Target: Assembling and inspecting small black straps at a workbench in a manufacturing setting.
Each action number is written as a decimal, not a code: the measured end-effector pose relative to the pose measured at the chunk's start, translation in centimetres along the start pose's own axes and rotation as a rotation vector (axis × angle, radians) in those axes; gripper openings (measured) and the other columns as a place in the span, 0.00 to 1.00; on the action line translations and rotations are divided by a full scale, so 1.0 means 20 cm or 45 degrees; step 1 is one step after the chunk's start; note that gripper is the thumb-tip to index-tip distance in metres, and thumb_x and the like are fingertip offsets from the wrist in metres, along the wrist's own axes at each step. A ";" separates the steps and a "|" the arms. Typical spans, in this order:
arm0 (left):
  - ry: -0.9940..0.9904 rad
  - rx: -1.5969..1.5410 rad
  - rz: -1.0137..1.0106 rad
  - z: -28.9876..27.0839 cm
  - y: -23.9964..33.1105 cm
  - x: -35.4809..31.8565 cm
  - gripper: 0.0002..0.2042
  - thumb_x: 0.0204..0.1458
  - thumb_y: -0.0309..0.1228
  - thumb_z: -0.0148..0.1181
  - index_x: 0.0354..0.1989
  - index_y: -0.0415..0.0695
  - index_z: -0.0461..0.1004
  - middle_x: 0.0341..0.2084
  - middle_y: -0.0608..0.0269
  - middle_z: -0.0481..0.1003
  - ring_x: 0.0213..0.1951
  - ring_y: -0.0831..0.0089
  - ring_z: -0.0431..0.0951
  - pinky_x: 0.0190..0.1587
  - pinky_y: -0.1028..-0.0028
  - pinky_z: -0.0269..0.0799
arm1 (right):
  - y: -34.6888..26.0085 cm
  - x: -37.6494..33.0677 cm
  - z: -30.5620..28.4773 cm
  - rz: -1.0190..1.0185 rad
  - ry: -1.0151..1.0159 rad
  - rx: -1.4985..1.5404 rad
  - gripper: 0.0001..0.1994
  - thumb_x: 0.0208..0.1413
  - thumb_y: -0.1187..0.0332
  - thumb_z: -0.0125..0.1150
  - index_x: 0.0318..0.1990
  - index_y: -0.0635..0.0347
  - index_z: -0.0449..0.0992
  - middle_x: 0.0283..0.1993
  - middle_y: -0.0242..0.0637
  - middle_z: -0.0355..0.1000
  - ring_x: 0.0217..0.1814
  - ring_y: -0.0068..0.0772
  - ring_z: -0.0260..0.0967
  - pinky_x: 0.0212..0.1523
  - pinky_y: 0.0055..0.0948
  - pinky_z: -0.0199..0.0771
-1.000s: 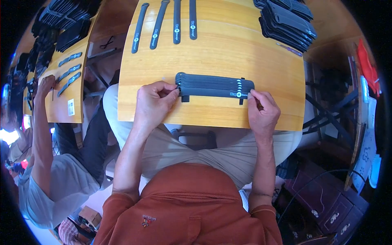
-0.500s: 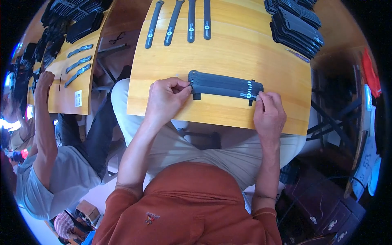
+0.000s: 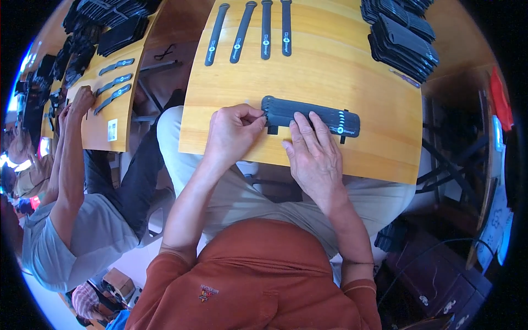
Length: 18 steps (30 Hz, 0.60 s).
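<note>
Right hand (image 3: 313, 151) has been shifted from the strap stack's (image 3: 311, 116) right end to its middle, fingers spread flat; left hand (image 3: 232, 132) pinches the left end. Stack lies left-right, near the board's (image 3: 330, 71) front edge; bare wood behind.

1. Four single black straps (image 3: 250, 32) laid side by side at the far edge of the wooden board (image 3: 330, 71).
2. Stack of black straps (image 3: 401, 38) at the board's far right corner.
3. Second wooden board (image 3: 107, 118) to the left, with three grey straps (image 3: 114, 82) and a pile of black pieces (image 3: 113, 25).
4. Co-worker's arm (image 3: 69, 148) in a grey sleeve reaching onto that second board.
</note>
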State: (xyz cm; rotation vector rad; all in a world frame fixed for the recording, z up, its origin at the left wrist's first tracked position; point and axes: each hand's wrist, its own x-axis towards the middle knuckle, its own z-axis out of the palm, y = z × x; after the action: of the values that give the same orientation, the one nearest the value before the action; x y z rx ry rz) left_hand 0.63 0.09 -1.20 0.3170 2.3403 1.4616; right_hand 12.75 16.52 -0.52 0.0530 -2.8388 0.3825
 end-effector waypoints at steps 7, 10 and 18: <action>0.028 0.117 0.103 -0.01 0.03 -0.05 0.08 0.51 0.24 0.69 0.39 0.34 0.83 0.27 0.53 0.83 0.25 0.69 0.83 0.31 0.72 0.78 | 0.00 -0.03 0.03 -0.017 0.053 -0.014 0.19 0.61 0.62 0.63 0.54 0.67 0.80 0.65 0.44 0.71 0.71 0.51 0.62 0.70 0.50 0.65; 0.136 0.604 0.341 0.00 0.04 -0.09 0.12 0.50 0.25 0.71 0.43 0.38 0.82 0.41 0.51 0.83 0.34 0.64 0.85 0.35 0.70 0.79 | 0.01 -0.04 0.05 -0.001 0.062 -0.005 0.20 0.61 0.62 0.63 0.54 0.67 0.80 0.66 0.44 0.71 0.72 0.51 0.61 0.70 0.51 0.65; -0.128 1.070 0.934 -0.01 0.00 -0.14 0.23 0.60 0.43 0.62 0.61 0.44 0.76 0.66 0.61 0.70 0.71 0.62 0.64 0.72 0.55 0.54 | 0.02 -0.05 0.04 0.022 0.063 -0.001 0.20 0.61 0.61 0.63 0.55 0.66 0.80 0.67 0.43 0.70 0.73 0.50 0.61 0.71 0.50 0.63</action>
State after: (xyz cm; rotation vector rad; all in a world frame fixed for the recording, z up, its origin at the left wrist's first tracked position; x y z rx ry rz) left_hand 3.10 -1.15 -0.62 1.5407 2.7603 0.5320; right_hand 13.40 16.59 -1.68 0.0186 -2.7926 0.3817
